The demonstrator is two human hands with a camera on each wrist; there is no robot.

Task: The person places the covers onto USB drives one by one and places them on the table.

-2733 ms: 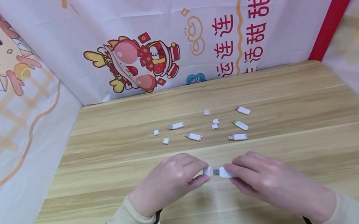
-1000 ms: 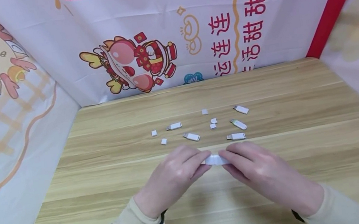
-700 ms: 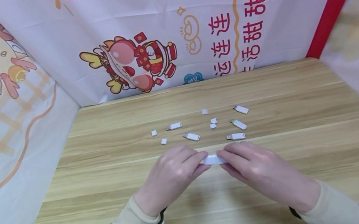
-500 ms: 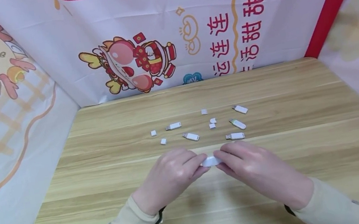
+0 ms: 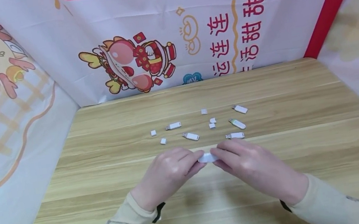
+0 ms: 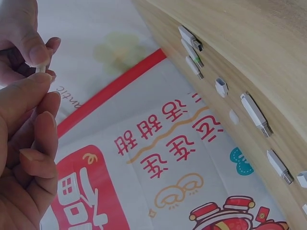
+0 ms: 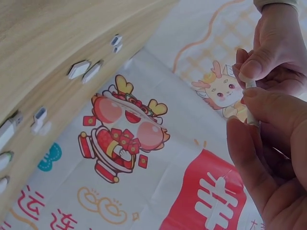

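My left hand (image 5: 171,172) and right hand (image 5: 255,166) meet above the table, holding a white USB stick (image 5: 208,157) between them. Thumb and fingers of the left pinch its cap end, while those of the right grip the body. Cap and body join in one white piece, with no metal plug showing. In the left wrist view, fingertips cover most of the stick (image 6: 41,69). A narrow strip of the stick (image 7: 250,84) also shows between the hands in the right wrist view.
Beyond the hands, several uncapped white USB sticks (image 5: 191,136) lie on the wooden table (image 5: 113,114). One stick (image 5: 237,123) has a green edge. Several loose white caps (image 5: 153,133) are scattered among them. Printed cloth (image 5: 71,50) hangs behind and at both sides.
At first the metal plug showed in a gap between cap and stick; the two have come together and it is hidden. Both hands moved slightly farther from the body, then a little left.
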